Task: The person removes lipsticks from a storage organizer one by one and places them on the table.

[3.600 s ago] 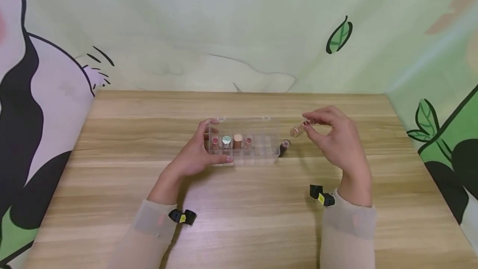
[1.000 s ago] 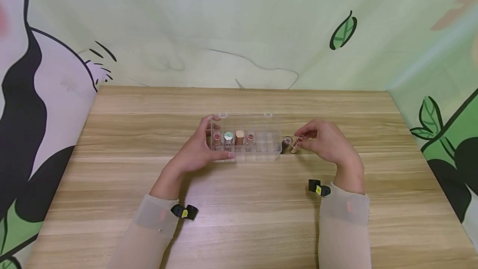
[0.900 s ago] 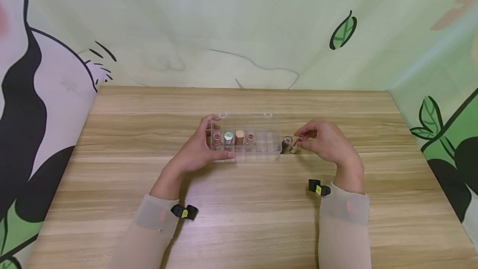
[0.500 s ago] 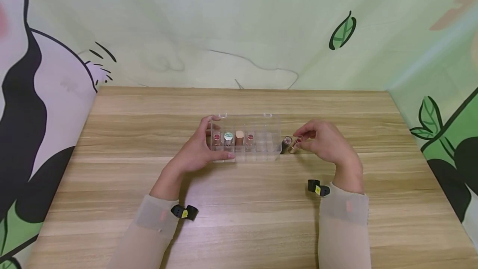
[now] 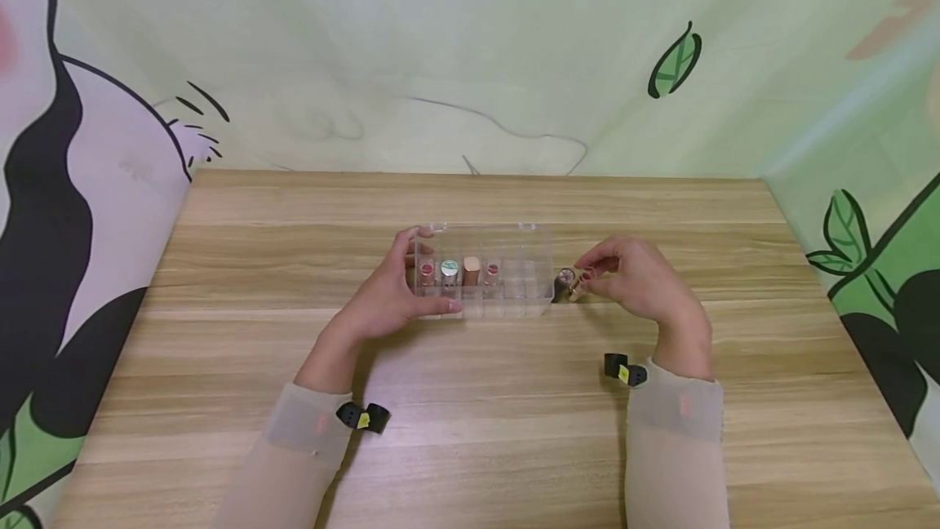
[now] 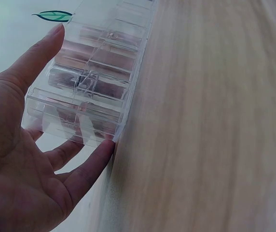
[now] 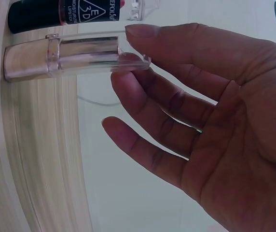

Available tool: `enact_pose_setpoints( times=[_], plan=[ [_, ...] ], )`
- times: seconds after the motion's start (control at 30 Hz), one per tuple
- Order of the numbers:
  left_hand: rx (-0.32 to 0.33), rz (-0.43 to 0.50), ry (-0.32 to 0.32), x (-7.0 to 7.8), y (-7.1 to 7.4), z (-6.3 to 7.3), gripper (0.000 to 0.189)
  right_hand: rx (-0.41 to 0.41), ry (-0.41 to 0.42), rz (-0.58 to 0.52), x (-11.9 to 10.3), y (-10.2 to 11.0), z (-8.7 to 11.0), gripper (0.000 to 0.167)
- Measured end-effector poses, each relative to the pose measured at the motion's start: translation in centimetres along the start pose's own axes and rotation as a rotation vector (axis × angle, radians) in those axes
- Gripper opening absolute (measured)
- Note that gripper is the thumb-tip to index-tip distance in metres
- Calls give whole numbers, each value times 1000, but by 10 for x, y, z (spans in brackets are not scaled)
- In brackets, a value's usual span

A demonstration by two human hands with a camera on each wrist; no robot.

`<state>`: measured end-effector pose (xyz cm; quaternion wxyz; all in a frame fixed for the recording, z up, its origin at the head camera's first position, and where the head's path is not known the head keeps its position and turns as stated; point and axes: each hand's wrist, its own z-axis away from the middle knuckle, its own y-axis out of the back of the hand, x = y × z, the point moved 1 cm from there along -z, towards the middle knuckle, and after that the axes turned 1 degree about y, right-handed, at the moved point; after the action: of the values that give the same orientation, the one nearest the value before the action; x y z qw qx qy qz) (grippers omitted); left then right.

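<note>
My left hand (image 5: 385, 292) grips the left end of a clear divided box (image 5: 525, 299), thumb along the near side and fingers behind. Several lipsticks stand in its left compartments: among them a silver one with a teal-patterned top (image 5: 450, 270) and a copper-brown one (image 5: 472, 272). To the right of the box, my right hand (image 5: 646, 276) pinches the clear cap end of a gold lipstick (image 7: 27, 62) between thumb and fingers; its base is down at the tabletop. Close beside it stands a black lipstick (image 7: 36, 15) with a clear top, by the box's right end.
The wooden table (image 5: 470, 447) extends on all sides of the box. Behind it rises a pale green wall covering (image 5: 470, 64), with printed cartoon panels at left and right. A black wrist camera (image 5: 624, 370) sits at my right cuff.
Compared with the oldest frame, my right hand has lowered the gold lipstick from the air to the tabletop beside the black one. Over the last second almost nothing moves; the left hand keeps its hold.
</note>
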<state>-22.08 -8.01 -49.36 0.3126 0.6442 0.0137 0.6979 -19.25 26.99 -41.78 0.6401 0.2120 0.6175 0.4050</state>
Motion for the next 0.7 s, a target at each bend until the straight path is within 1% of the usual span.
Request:
enact_pose_setpoints(
  times=[0.7],
  plan=[
    [2, -10, 0, 1, 0, 0, 109, -6, -13, 4, 0, 1, 1, 24]
  ],
)
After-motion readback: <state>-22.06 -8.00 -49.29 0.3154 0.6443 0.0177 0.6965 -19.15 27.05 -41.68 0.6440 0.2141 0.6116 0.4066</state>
